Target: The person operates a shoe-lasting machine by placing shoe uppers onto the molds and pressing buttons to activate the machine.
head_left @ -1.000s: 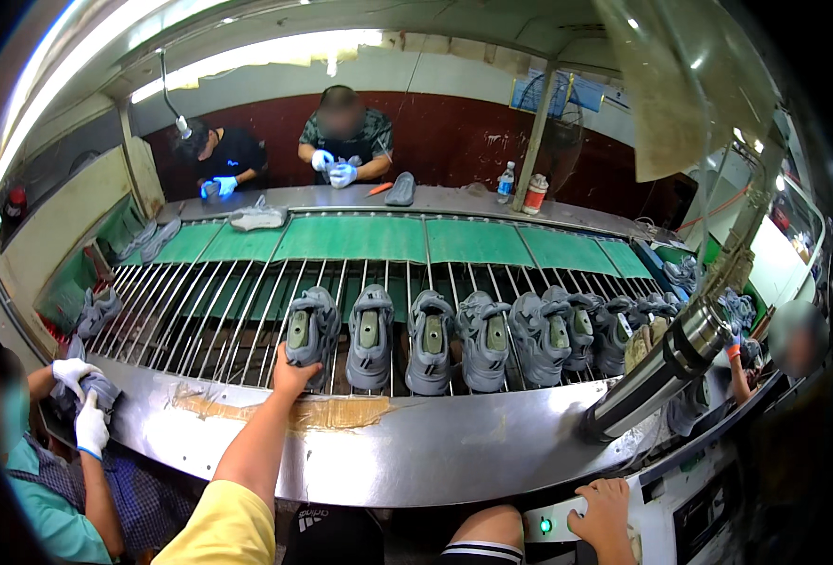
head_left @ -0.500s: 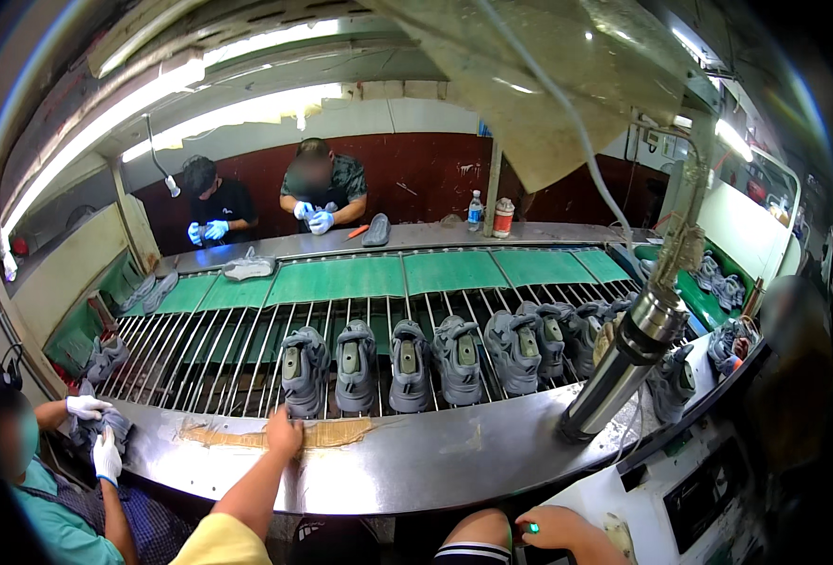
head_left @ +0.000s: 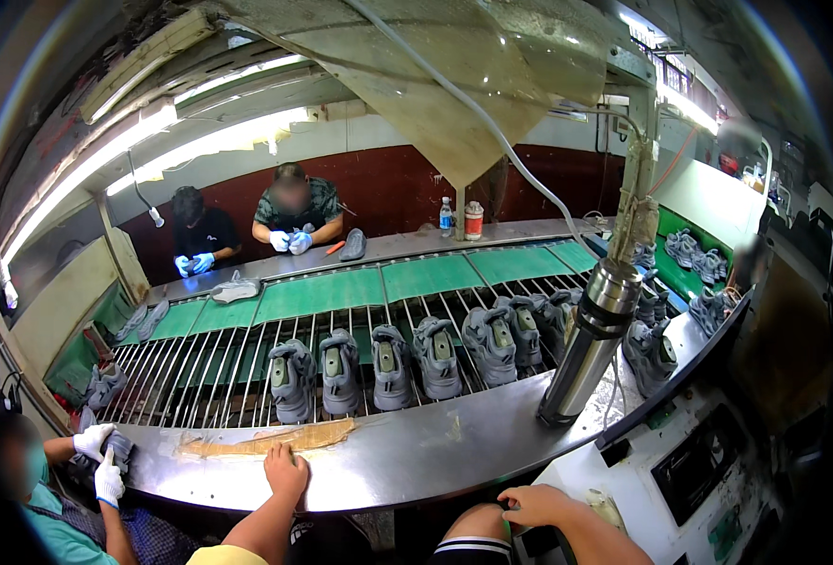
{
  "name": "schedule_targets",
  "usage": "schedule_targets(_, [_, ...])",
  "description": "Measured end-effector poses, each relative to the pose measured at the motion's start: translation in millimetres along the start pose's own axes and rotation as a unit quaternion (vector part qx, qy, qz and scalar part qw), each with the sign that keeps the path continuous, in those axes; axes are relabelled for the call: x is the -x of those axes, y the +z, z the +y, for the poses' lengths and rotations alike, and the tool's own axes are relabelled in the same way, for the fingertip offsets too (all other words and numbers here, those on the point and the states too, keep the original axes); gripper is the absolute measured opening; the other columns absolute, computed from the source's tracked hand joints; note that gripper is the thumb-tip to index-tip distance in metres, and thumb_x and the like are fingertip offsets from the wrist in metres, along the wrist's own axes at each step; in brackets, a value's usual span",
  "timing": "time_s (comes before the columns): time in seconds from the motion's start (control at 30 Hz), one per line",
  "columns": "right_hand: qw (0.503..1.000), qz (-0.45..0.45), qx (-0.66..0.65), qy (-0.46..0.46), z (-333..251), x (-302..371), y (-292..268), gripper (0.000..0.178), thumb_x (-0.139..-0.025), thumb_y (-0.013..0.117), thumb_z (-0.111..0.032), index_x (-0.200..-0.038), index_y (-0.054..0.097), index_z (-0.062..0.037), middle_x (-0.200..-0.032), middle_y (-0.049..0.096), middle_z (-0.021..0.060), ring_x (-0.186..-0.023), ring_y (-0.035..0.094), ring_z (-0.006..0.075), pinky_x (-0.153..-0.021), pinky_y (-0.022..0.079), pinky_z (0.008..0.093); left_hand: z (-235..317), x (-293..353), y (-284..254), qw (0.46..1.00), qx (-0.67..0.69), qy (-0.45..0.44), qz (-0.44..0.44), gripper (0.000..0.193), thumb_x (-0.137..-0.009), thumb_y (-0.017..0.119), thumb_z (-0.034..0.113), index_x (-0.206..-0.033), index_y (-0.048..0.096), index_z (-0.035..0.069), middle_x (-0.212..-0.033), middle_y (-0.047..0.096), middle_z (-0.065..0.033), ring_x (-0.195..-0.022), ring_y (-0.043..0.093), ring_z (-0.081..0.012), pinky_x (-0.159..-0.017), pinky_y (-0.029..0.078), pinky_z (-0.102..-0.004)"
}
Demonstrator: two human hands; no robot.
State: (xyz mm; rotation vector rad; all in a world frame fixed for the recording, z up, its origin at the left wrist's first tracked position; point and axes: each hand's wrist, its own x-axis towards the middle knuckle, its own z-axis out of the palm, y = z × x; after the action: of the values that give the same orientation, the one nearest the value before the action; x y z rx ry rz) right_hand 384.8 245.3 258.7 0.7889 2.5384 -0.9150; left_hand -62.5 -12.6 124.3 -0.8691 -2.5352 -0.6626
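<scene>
The left grip (head_left: 288, 474) holds nothing, its fingers resting on the shiny steel table (head_left: 416, 461) at the edge of a torn brown tape strip (head_left: 318, 435). The right grip (head_left: 534, 506) hangs loose by the bare knee (head_left: 478, 524), apparently empty. Beyond, mid-frame, dark grey shoes (head_left: 340, 381) with olive-green blocks inside stand upright in a row on thin metal rods, seemingly set out already. The row's far end disappears behind a steel-and-black cylinder (head_left: 591, 344), right of centre. What remains to be done on them, I can't tell. At lower left, a co-worker's white-gloved hands (head_left: 109, 482) are busy with another grey piece (head_left: 120, 454).
</scene>
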Motion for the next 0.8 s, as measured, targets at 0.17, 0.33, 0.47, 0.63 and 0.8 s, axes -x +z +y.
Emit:
schedule_targets(0.17, [1.000,-0.005,0.003,-0.004,-4.0,1.2,-2.5,0.051,-0.082,0.058,-0.040,-0.125,0.057,-0.0138,-0.112,0.065,0.0083,-0.100,0.063,0.0288,-0.088,0.048,0.0378,-2.7,0.5,0.0,1.000,0.010,0.003,0.012,0.036,-0.075,0.062,0.019,-0.105,0.062,-0.001,-0.121,0.058,-0.0196,-0.112,0.051,-0.0358,-0.097,0.039,-0.0464])
schedule_targets(0.33, [1.000,-0.013,0.000,-0.005,-6.0,3.1,-4.5,0.051,-0.083,0.060,-0.042,-0.126,0.057,-0.0153,-0.113,0.066,0.0093,-0.101,0.063,0.0303,-0.090,0.048,0.0388,-4.2,0.7,1.1,0.999,-0.002,0.010,0.034,0.036,-0.074,0.062,0.018,-0.105,0.063,-0.001,-0.117,0.060,-0.0188,-0.111,0.052,-0.0354,-0.096,0.039,-0.0460])
schedule_targets(0.47, [1.000,-0.013,0.004,-0.011,-5.2,1.6,-1.3,0.050,-0.083,0.060,-0.042,-0.125,0.058,-0.0150,-0.111,0.066,0.0088,-0.099,0.063,0.0305,-0.088,0.049,0.0389,-1.7,-0.4,-5.5,1.000,-0.001,0.007,0.026,0.037,-0.074,0.062,0.018,-0.106,0.063,-0.001,-0.115,0.060,-0.0185,-0.112,0.052,-0.0355,-0.095,0.040,-0.0459])
schedule_targets(0.63, [1.000,-0.005,-0.019,-0.014,-4.7,2.8,-3.4,0.048,-0.083,0.061,-0.041,-0.124,0.058,-0.0146,-0.109,0.067,0.0085,-0.097,0.064,0.0304,-0.086,0.049,0.0386,-4.4,-1.1,-3.8,1.000,-0.001,0.009,0.030,0.037,-0.074,0.062,0.018,-0.106,0.063,-0.001,-0.115,0.060,-0.0188,-0.112,0.052,-0.0357,-0.095,0.040,-0.0462])
schedule_targets(0.8, [1.000,-0.013,-0.028,-0.002,-9.6,5.9,-7.7,0.050,-0.081,0.057,-0.039,-0.123,0.058,-0.0131,-0.110,0.067,0.0078,-0.099,0.063,0.0293,-0.087,0.048,0.0373,-4.9,-1.1,-2.9,1.000,-0.001,0.004,0.026,0.036,-0.075,0.062,0.018,-0.106,0.063,-0.001,-0.117,0.060,-0.0194,-0.114,0.052,-0.0362,-0.097,0.039,-0.0466])
